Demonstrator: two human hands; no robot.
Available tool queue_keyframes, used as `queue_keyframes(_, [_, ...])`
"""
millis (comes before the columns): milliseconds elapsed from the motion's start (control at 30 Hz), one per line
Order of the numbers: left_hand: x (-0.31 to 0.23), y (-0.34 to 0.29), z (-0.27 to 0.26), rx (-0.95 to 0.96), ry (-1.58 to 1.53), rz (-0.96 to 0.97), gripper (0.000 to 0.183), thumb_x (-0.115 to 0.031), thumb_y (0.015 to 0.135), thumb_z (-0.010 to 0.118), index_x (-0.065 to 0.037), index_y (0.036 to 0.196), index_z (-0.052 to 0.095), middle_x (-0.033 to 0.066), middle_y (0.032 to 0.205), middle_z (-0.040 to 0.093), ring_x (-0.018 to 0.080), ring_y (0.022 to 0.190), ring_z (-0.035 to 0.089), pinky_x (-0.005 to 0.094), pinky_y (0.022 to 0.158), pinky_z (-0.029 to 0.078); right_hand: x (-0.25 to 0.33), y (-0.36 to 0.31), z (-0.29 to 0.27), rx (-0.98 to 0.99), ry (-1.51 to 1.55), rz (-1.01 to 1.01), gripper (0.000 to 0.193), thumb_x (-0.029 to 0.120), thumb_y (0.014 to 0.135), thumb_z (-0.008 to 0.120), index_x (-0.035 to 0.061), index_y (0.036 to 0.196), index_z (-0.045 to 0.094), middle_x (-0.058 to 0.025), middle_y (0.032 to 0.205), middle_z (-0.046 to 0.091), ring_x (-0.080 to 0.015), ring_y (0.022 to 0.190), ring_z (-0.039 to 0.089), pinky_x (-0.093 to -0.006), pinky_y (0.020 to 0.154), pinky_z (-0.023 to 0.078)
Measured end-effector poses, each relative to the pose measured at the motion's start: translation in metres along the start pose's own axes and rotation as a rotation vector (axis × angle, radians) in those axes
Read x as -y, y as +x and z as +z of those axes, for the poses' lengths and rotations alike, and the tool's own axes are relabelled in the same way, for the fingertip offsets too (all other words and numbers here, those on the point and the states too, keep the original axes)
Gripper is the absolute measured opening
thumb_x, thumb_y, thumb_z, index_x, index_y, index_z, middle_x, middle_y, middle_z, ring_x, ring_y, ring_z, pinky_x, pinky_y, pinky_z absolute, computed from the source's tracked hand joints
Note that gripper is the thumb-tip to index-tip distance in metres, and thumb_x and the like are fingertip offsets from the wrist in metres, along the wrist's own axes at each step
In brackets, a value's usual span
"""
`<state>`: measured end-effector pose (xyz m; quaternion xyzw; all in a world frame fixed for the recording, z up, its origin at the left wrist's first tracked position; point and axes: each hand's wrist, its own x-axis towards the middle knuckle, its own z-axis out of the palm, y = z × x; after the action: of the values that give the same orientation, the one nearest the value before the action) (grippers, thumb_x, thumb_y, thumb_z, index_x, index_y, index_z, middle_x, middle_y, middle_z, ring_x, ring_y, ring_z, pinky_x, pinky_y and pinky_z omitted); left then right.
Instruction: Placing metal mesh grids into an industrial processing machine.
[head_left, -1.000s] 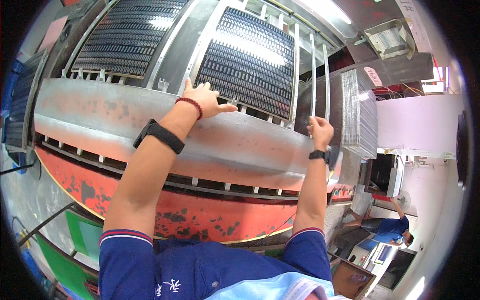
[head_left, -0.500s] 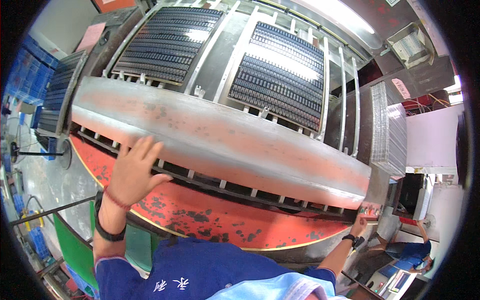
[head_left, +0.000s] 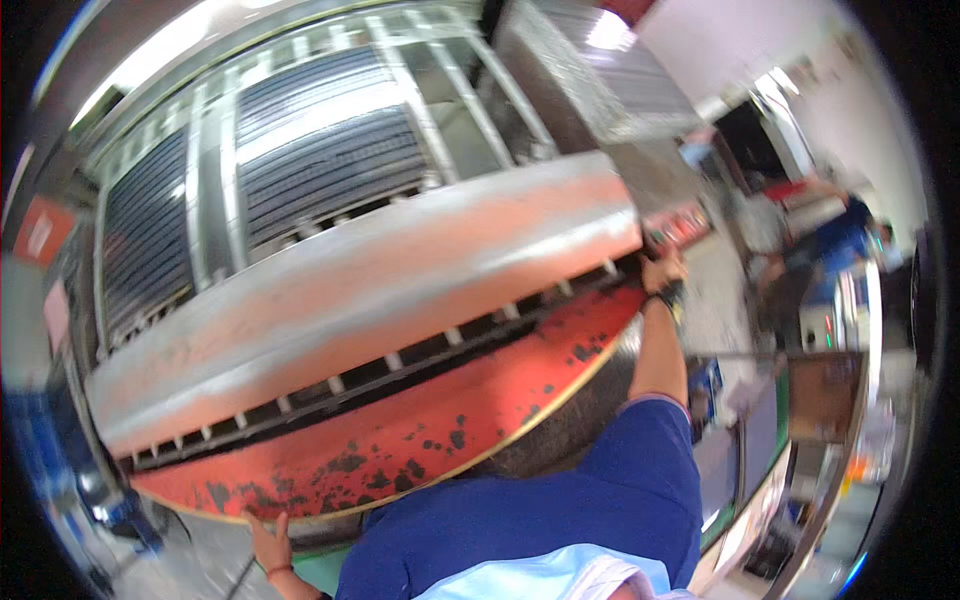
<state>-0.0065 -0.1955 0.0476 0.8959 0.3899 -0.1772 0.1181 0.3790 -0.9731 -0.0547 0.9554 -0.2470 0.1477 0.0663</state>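
In front of me stands a machine with a long metal cover, its orange paint worn to grey. A curved red ledge with black chipped spots and a yellow rim runs along its near side. Down at the near left, my left hand is at the ledge's rim, fingers stretched out and nothing in them. My right hand is at the right end of the machine, by a small red control panel with buttons. Blur hides what its fingers do. Behind the cover lie two dark slotted panels, the left one and the right one, between metal rails.
A stack of flat grey sheets stands beyond the machine's right end. At the far right another person in blue works at some equipment. An orange sign and blue crates are on the left.
My view has turned to the right and tilted. My left hand has come down from in front of the cover to the ledge's rim. My right hand stays by the control panel.
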Motion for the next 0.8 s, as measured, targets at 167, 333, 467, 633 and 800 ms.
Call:
queue_keyframes(167, [-0.017,0.018,-0.003,0.092,0.032,-0.136,0.095,-0.048,0.073,0.062,0.007,0.134,0.014,0.0294,0.118,0.046,0.041,0.108,0.047,0.0406,0.09,0.038,0.015,0.005,-0.063,0.037,0.045,0.037,0.091,0.042,0.057,0.076,0.0093,0.13,0.034,-0.0214,0.126,0.042,-0.0383,0.116,0.039,-0.0437,0.096,0.035])
queue_keyframes(333, [-0.041,0.036,0.006,0.064,0.046,-0.038,0.109,-0.058,0.068,0.062,0.014,0.131,0.008,0.0311,0.107,0.053,0.0412,0.1,0.053,0.042,0.083,0.043,-0.067,0.017,-0.026,-0.123,0.056,-0.187,0.083,0.022,0.062,0.077,0.0099,0.131,0.033,-0.0176,0.133,0.036,-0.0342,0.116,0.041,-0.0429,0.097,0.036])
queue_keyframes(467, [-0.039,0.019,-0.017,0.146,0.102,-0.22,0.114,-0.061,0.066,0.061,0.016,0.13,0.007,0.0289,0.101,0.056,0.0384,0.092,0.057,0.0411,0.077,0.047,-0.028,0.012,-0.027,-0.073,-0.002,-0.044,0.08,0.029,0.051,0.082,0.0221,0.123,0.046,-0.0142,0.129,0.041,-0.0344,0.117,0.039,-0.0484,0.093,0.036])
queue_keyframes(633, [-0.045,0.016,-0.012,0.137,0.078,-0.192,0.116,-0.062,0.065,0.062,0.016,0.13,0.006,0.0279,0.097,0.058,0.0381,0.089,0.059,0.0402,0.075,0.048,-0.037,0.033,-0.014,-0.038,0.293,0.135,0.061,0.02,0.059,0.077,0.0201,0.116,0.054,-0.0063,0.133,0.037,-0.031,0.119,0.035,-0.044,0.093,0.038])
queue_keyframes(800, [-0.052,0.014,-0.015,0.144,0.07,-0.212,0.116,-0.061,0.065,0.063,0.016,0.13,0.006,0.0279,0.097,0.058,0.0374,0.089,0.059,0.0396,0.075,0.048,-0.047,0.037,-0.004,-0.07,0.395,-0.026,0.05,0.0,0.062,0.071,0.0171,0.108,0.06,-0.0042,0.13,0.041,-0.0282,0.113,0.041,-0.0376,0.089,0.044])
